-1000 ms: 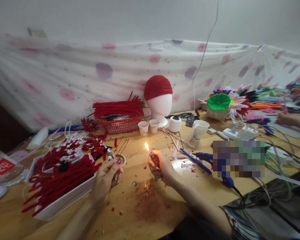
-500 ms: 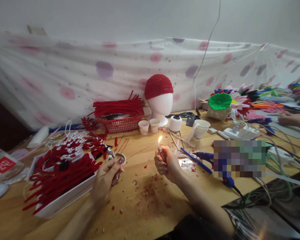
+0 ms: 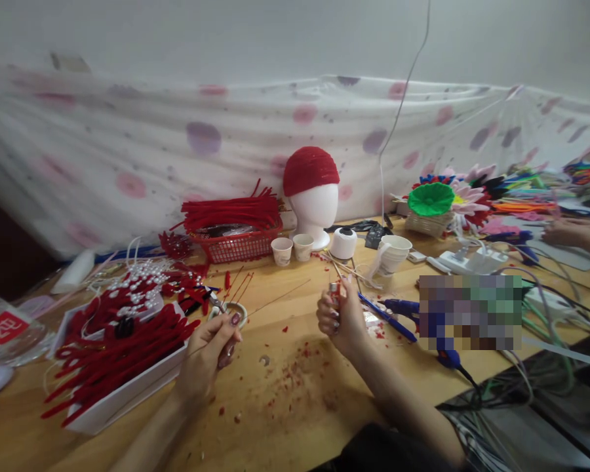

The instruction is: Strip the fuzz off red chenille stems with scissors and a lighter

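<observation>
My left hand [image 3: 211, 351] pinches a thin wire [image 3: 280, 296] between thumb and fingertips. The wire slants up to the right, and its far tip is bare in the air above the table. Behind those fingers, a pale ring-shaped object [image 3: 238, 314] shows in part, with thin red-tipped stems [image 3: 240, 286] near it. My right hand [image 3: 343, 321] is wrapped around a red lighter [image 3: 335, 293] with a metal top, and no flame shows on it. A gap separates the lighter from the wire's tip. Red scraps [image 3: 299, 373] lie on the wooden table between my hands.
On the left stands a white box [image 3: 128, 393] of red fuzzy stems, with pearl strands behind. Further back are a red basket [image 3: 240, 248], a white mannequin head [image 3: 319, 206] and paper cups [image 3: 282, 251]. Glue guns [image 3: 403, 307] and cables lie right, near another person's hand [image 3: 570, 233].
The lighter's flame has gone out. My right hand has moved a little to the right, away from the wire; my left hand has stayed almost still.
</observation>
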`<state>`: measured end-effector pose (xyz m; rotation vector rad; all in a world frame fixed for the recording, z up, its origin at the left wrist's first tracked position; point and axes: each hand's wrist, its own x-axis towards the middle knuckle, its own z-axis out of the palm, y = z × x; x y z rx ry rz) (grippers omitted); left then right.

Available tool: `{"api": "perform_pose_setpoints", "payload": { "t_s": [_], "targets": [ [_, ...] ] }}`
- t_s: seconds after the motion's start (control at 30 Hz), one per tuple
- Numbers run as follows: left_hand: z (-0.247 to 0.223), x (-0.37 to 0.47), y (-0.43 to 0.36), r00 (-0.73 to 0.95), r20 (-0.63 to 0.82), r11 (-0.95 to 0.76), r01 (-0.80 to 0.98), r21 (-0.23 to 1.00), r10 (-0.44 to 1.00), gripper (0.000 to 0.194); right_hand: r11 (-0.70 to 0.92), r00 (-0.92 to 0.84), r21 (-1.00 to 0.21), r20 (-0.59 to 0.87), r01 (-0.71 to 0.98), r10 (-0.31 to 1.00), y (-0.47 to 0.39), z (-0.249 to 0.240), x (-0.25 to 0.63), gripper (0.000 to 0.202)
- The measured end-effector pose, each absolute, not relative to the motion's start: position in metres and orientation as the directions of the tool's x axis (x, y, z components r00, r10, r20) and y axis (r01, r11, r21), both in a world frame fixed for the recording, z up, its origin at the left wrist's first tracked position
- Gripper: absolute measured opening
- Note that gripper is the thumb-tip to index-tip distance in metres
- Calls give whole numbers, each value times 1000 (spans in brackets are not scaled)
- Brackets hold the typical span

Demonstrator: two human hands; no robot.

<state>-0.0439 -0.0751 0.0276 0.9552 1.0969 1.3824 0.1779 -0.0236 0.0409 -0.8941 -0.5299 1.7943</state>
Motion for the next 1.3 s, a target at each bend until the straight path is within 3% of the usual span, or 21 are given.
{"api": "perform_pose_setpoints", "payload": {
  "t_s": [0.13, 0.33, 0.43, 0.53, 0.67, 0.87, 1.0, 1.17, 1.3],
  "targets": [
    [27, -45, -75, -108, -41, 6, -304, 953, 993, 44, -202, -14, -622, -294, -757, 956, -26, 44, 189, 49],
    [28, -47, -74, -104, -53, 28, -227, 974, 993, 45, -49, 53, -707, -122, -706, 991, -28, 38, 193, 43],
    [26, -45, -74, -132, 73, -58, 116, 992, 988, 38, 2, 78, -708, -76, -706, 994, -29, 39, 193, 42],
    [21, -41, -74, 13, 281, -242, 544, 803, 960, 30, -23, 58, -697, -93, -717, 994, -30, 40, 193, 42],
    [16, -39, -72, 56, 402, -327, 686, 650, 914, 29, -45, 23, -707, -87, -705, 996, -30, 40, 192, 43],
    [15, -41, -68, -27, 415, -288, 679, 675, 910, 26, -70, -2, -711, -95, -700, 995, -29, 40, 191, 44],
    [17, -38, -69, -125, 286, -190, 495, 848, 950, 24, -81, -6, -703, -108, -707, 994, -30, 42, 190, 44],
    [16, -31, -69, -219, 181, -85, 387, 918, 959, 29, -106, -60, -716, -90, -690, 994, -29, 40, 189, 44],
    [17, -26, -61, -273, -1, 58, 199, 978, 962, 39, -158, -111, -715, -113, -680, 987, -28, 37, 187, 43]
  ]
}}
